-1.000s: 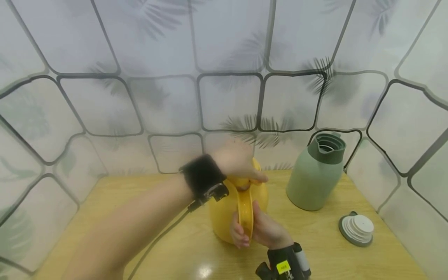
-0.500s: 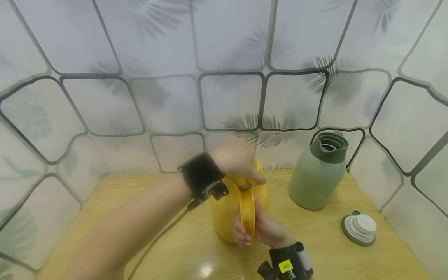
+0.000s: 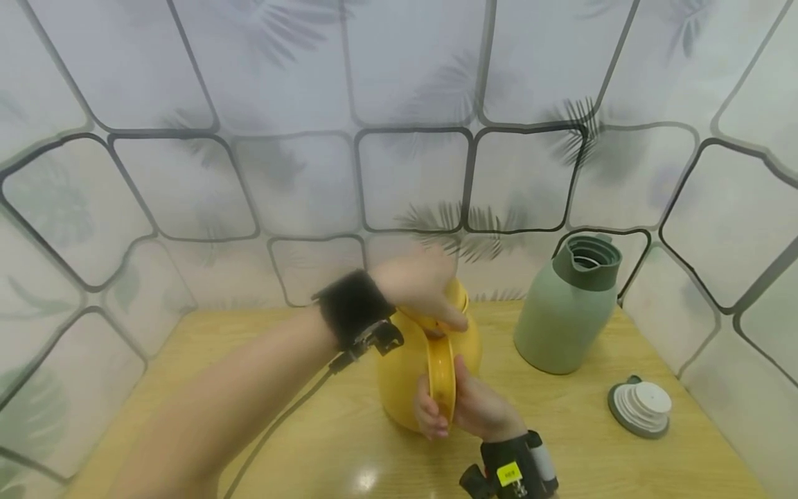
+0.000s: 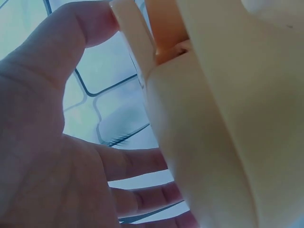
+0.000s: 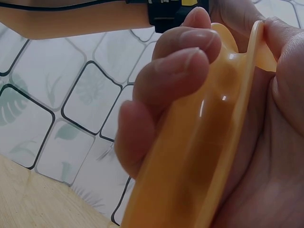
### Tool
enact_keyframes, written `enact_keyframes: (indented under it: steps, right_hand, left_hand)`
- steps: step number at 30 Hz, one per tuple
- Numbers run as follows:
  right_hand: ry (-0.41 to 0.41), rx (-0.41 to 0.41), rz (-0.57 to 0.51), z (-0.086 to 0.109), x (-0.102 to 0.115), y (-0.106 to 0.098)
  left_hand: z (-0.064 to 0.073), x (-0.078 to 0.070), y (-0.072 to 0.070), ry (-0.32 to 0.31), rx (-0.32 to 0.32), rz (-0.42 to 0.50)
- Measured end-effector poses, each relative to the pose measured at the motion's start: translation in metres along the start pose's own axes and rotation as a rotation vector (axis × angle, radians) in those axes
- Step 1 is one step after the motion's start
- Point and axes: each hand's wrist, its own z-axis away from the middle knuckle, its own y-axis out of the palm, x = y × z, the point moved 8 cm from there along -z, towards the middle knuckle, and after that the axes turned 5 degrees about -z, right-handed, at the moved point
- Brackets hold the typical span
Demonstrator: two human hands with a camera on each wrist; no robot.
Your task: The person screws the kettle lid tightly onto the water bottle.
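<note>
A yellow thermos jug [image 3: 397, 388] stands on the wooden table in the head view. My left hand [image 3: 424, 285] reaches over its top and grips the lid [image 3: 458, 296]. In the left wrist view, the thumb touches a flat tab [image 4: 134, 35], while the other fingers lie against the rounded side. My right hand [image 3: 483, 410] holds the handle [image 3: 442, 381]; the right wrist view has its fingers [image 5: 173, 71] curled round the handle. Much of the lid is hidden behind the left hand.
A pale green thermos jug [image 3: 561, 326] stands uncovered at the right, near the wall. Its white and grey stopper [image 3: 642, 407] lies upside down in front of it. A cable [image 3: 280, 426] runs from the left wrist. Patterned cloth walls [image 3: 411, 180] surround the table [image 3: 312, 443].
Both hands keep their hold on the yellow jug. The left wrist and thumb have turned slightly to the left over the lid. The whole view has shifted a little.
</note>
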Motion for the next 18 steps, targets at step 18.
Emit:
enact_keyframes:
  steps: [18]
  right_hand:
    - [0.010,-0.018,0.001,0.0008,-0.0014,0.0000]
  left_hand:
    - [0.0016,-0.0011,0.0031,0.053,0.018,0.030]
